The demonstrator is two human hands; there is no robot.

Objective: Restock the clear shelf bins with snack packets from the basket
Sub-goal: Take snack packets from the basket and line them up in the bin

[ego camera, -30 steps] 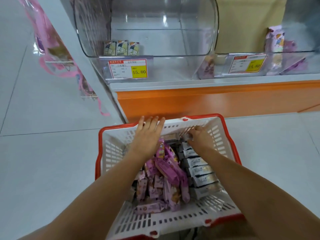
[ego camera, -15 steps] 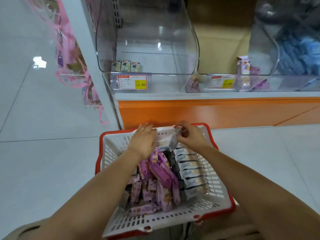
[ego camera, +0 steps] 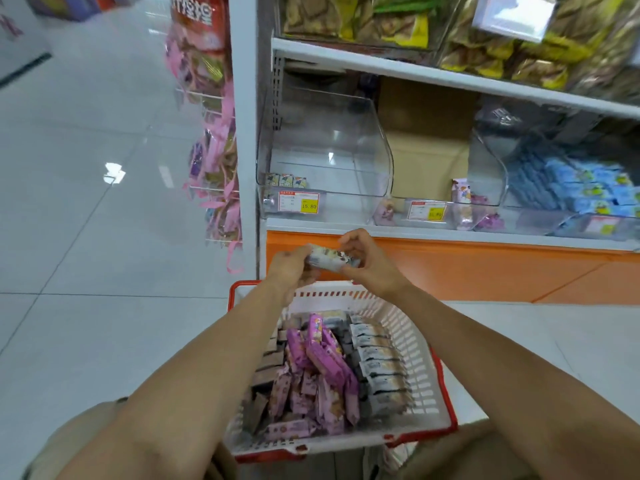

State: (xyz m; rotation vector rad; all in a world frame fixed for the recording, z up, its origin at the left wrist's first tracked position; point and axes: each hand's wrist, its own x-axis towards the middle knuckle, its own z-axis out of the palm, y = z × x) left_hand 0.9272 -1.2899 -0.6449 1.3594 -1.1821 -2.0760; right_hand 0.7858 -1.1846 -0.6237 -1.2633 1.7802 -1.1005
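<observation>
A white basket (ego camera: 420, 355) with a red rim stands on the floor, holding pink packets (ego camera: 318, 372) and a row of grey-white packets (ego camera: 381, 372). Above its far edge, my left hand (ego camera: 291, 268) and my right hand (ego camera: 370, 265) together grip a small stack of grey-white packets (ego camera: 332, 258), one hand at each end. Straight ahead on the lowest shelf is a clear bin (ego camera: 325, 161) with three small packets (ego camera: 285, 180) at its front left. A second clear bin (ego camera: 446, 209) to the right holds a few pink packets.
A blue-packet bin (ego camera: 571, 188) sits at the far right. The upper shelf (ego camera: 415, 67) carries bins of yellow and brown snacks. An orange base panel (ego camera: 485, 271) runs under the shelf. Pink-ribboned bags (ego camera: 218, 168) hang on the shelf end at left. Tiled floor lies left.
Both hands have lifted out of the basket, carrying the stack of grey-white packets up above its far rim. The view has tilted up, showing more of the shelves.
</observation>
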